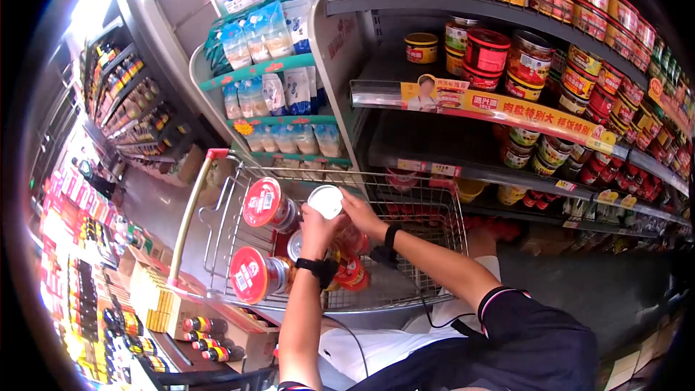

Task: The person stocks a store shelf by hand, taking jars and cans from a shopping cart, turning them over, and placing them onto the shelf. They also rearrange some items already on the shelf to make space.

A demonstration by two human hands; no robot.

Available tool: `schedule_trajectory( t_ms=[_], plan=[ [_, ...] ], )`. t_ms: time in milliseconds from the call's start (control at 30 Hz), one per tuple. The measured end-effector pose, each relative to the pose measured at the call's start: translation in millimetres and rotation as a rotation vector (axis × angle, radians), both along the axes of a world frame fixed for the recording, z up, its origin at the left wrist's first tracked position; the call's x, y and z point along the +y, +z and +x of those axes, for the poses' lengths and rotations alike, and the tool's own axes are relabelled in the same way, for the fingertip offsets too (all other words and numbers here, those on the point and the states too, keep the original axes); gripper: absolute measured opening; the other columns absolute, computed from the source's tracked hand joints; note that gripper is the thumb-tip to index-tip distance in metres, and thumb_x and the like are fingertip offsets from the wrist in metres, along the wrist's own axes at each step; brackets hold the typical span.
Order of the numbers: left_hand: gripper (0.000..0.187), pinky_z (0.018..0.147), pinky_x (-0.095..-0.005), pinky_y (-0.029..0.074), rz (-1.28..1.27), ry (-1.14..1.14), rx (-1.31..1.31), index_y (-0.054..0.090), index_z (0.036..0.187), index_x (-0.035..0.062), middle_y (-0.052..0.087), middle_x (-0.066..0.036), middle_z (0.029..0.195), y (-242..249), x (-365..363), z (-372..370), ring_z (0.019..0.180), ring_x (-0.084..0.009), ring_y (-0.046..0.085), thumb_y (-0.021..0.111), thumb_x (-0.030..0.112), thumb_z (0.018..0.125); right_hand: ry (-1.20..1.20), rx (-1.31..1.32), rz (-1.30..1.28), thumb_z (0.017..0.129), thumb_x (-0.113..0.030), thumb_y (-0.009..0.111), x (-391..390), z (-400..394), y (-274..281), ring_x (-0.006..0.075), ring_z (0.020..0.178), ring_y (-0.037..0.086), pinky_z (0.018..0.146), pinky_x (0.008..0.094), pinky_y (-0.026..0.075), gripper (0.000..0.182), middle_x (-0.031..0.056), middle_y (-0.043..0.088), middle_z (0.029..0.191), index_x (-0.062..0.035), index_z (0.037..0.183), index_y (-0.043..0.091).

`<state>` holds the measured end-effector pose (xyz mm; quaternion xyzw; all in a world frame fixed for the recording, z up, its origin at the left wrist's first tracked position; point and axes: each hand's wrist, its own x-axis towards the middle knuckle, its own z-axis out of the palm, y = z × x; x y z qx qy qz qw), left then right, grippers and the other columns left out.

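Note:
Both hands are over a wire shopping cart [463, 235]. My left hand [318, 230] is wrapped around the side of a round container with a white end [326, 201]. Against its right side, the fingers of my right hand [359, 212] also grip it. The white end faces up toward me; the rest is mostly covered by my hands. Just left of the hands, a jar with a red lid [262, 201] is in the cart, and another red-lidded jar [250, 275] lies nearer to me. Several red jars [352, 274] sit below my hands, partly hidden.
Beyond the cart, shelves [376, 98] hold many red and yellow jars. A rack of blue-and-white pouches [271, 32] stands at the back left. The cart's handle [190, 221] is on the left. Cartons and dark bottles [213, 344] are at lower left.

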<state>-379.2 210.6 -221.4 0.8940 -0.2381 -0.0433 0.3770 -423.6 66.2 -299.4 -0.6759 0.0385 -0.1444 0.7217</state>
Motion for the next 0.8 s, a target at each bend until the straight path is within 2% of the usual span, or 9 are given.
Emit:
schedule_trajectory(
  t_ms=[33,100,267,400,467,533,667,733,800],
  plan=[
    [0.095,0.098,-0.0461,0.043,-0.2,-0.055,-0.019,0.034,0.13,-0.0151,0.057,-0.03,0.121,10.0,-3.6,-4.7,0.114,-0.0452,0.055,0.089,0.028,0.065,-0.036,-0.064,-0.017,0.106,-0.028,0.041,-2.7,0.0,6.5,0.0218,0.129,0.045,0.106,0.0325,0.037,0.055,0.0153,0.043,0.146,-0.0024,0.152,0.026],
    [0.094,0.098,-0.0464,0.043,-0.261,-0.071,-0.218,0.034,0.132,-0.0133,0.054,-0.03,0.124,40.9,-14.3,-16.7,0.116,-0.0449,0.053,0.088,0.026,0.066,0.006,-0.133,0.161,0.106,-0.027,0.042,-9.1,-11.7,44.1,0.022,0.127,0.047,0.105,0.0321,0.037,0.054,0.0167,0.047,0.142,-0.0014,0.152,0.027],
    [0.093,0.102,-0.0426,0.041,-0.404,-0.158,-0.5,0.035,0.139,-0.0069,0.049,-0.025,0.13,133.0,-55.5,-34.9,0.122,-0.0387,0.049,0.088,0.023,0.068,-0.212,-0.421,-0.219,0.104,-0.028,0.047,-55.4,-49.9,152.9,0.0247,0.131,0.044,0.109,0.0334,0.034,0.058,0.0204,0.045,0.142,0.0017,0.15,0.029],
    [0.093,0.103,-0.0356,0.042,-0.699,-0.405,-0.322,0.031,0.141,-0.0063,0.046,-0.02,0.135,180.0,-119.6,-24.9,0.125,-0.0279,0.048,0.087,0.012,0.069,-0.408,-0.534,-0.521,0.097,-0.031,0.059,-112.3,-68.9,222.7,0.0289,0.137,0.038,0.113,0.0364,0.03,0.069,0.0235,0.041,0.145,0.0052,0.148,0.029],
    [0.093,0.101,-0.0344,0.044,-0.643,-0.431,-0.511,0.031,0.14,-0.0064,0.047,-0.02,0.135,199.0,-156.7,-18.5,0.125,-0.0255,0.05,0.087,0.011,0.069,-0.451,-0.524,-0.551,0.094,-0.029,0.062,-148.5,-68.2,239.3,0.0298,0.136,0.04,0.113,0.0371,0.031,0.073,0.0237,0.041,0.145,0.0056,0.148,0.028],
    [0.092,0.099,-0.0343,0.046,-0.708,-0.482,-0.448,0.032,0.139,-0.0066,0.051,-0.02,0.131,205.3,-200.6,-8.2,0.122,-0.0256,0.052,0.088,0.014,0.069,-0.468,-0.546,-0.518,0.092,-0.02,0.065,-175.4,-73.5,264.3,0.0306,0.133,0.043,0.111,0.0384,0.033,0.066,0.0238,0.044,0.142,0.0066,0.144,0.034],
    [0.092,0.096,-0.0338,0.047,-0.655,-0.554,-0.307,0.033,0.137,-0.0073,0.058,-0.019,0.122,210.3,-280.2,26.2,0.114,-0.0258,0.058,0.089,0.02,0.069,-0.613,-0.55,-0.891,0.097,-0.026,0.061,-267.4,-41.0,241.5,0.0188,0.108,0.054,0.097,0.0303,0.043,0.065,0.0143,0.053,0.128,0.0022,0.148,0.031],
    [0.09,0.093,-0.0333,0.049,-0.668,-0.662,-0.287,0.033,0.135,-0.0077,0.059,-0.019,0.12,209.4,-313.3,49.1,0.11,-0.0245,0.06,0.088,0.023,0.071,-0.613,-0.519,-0.904,0.096,-0.024,0.06,-289.5,-35.3,246.1,0.0274,0.111,0.053,0.098,0.0345,0.043,0.059,0.0198,0.052,0.129,0.0029,0.143,0.036],
    [0.089,0.093,-0.0329,0.049,-0.642,-0.762,-0.223,0.032,0.134,-0.0082,0.059,-0.02,0.119,203.3,-346.1,78.4,0.11,-0.0237,0.059,0.087,0.023,0.072,-0.469,-0.425,-0.561,0.094,-0.02,0.059,-299.5,-34.3,264.7,0.0458,0.121,0.051,0.101,0.0445,0.043,0.049,0.0311,0.046,0.135,0.0042,0.133,0.044]
  ],
)
